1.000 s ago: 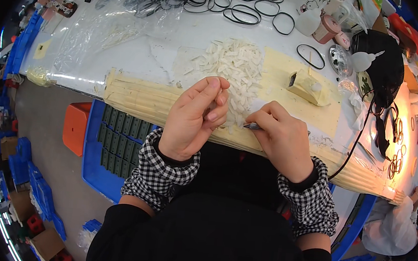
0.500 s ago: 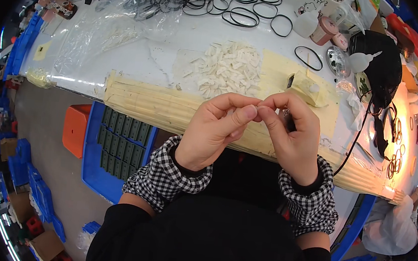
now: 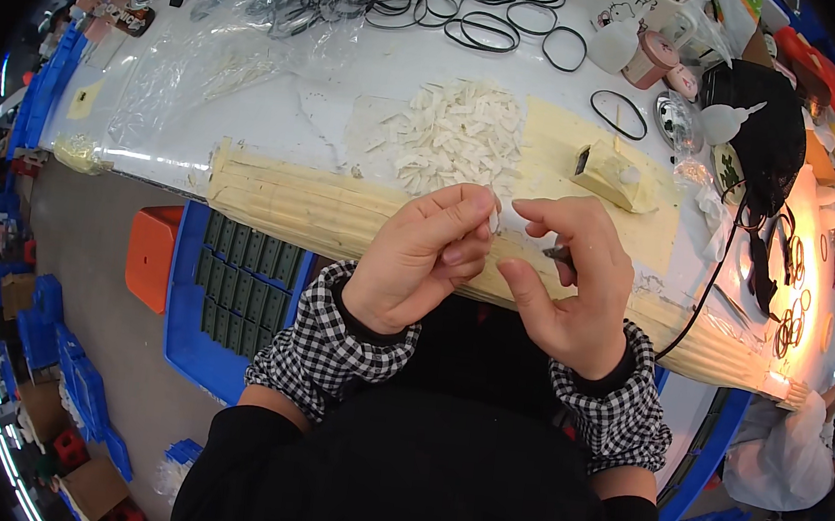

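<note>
Above the table's near edge, my left hand (image 3: 417,261) is closed, thumb and forefinger pinching a small white piece (image 3: 495,220). My right hand (image 3: 587,292) is just to its right, thumb and forefinger spread apart. A small dark metal tool (image 3: 559,254) sticks out from its curled fingers; the rest of it is hidden in the palm. Beyond my hands is a heap of small white strips (image 3: 458,134) on the white tabletop. To the right of the heap, a yellowish taped block (image 3: 614,177) with a dark end lies on a yellow sheet (image 3: 552,133).
Black rubber rings (image 3: 485,34) and clear plastic bags (image 3: 259,24) lie at the back. Cups (image 3: 650,60), a black mesh bag (image 3: 759,143) and a bright light crowd the right. Ridged yellow padding (image 3: 303,199) lines the near edge. A blue crate (image 3: 191,339) of dark green parts and an orange stool (image 3: 148,257) stand below.
My hands have parted: the right thumb and forefinger have opened and moved slightly away from the left fingertips. The white piece in my left hand and the dark tool now show more clearly.
</note>
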Action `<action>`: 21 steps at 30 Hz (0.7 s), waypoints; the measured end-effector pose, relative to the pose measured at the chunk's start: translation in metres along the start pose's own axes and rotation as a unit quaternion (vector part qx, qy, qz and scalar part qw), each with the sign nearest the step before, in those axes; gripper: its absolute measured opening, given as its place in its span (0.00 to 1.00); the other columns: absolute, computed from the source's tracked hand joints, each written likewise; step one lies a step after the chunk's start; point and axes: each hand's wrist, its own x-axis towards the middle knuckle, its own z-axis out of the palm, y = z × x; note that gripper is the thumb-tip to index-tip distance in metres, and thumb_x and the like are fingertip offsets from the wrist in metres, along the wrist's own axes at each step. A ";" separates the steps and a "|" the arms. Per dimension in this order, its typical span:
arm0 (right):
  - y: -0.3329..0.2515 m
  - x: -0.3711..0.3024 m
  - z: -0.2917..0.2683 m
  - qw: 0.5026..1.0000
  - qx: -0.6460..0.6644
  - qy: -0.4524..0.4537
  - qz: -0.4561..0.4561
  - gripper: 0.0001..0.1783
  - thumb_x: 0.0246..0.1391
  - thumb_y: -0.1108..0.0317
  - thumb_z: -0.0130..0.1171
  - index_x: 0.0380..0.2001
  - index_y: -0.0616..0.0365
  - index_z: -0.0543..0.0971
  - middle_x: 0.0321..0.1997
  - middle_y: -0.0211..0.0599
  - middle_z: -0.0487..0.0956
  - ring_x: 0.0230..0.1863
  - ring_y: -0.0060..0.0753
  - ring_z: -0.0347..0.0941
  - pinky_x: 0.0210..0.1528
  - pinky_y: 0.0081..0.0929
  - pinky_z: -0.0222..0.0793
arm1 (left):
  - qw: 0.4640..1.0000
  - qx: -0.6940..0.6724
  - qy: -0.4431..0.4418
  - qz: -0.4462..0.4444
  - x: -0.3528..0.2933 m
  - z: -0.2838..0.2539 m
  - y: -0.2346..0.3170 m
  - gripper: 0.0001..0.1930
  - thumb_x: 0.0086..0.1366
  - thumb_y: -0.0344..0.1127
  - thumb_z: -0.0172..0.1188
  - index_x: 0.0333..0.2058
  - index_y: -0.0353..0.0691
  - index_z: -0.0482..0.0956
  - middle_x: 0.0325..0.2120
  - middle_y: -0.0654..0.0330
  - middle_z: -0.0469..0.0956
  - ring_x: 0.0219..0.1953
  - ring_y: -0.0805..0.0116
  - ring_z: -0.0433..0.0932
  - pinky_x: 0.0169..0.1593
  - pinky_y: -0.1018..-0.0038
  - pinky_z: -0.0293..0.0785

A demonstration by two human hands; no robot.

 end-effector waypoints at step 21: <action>0.009 -0.007 -0.002 0.982 -0.145 -0.115 0.022 0.19 0.52 0.51 0.59 0.26 0.55 0.68 0.21 0.33 0.72 0.22 0.39 0.71 0.22 0.31 0.64 | 0.997 0.018 -0.073 -0.015 0.000 -0.003 -0.002 0.08 0.70 0.37 0.51 0.34 0.39 0.70 0.24 0.70 0.66 0.20 0.86 0.56 0.24 0.88 0.55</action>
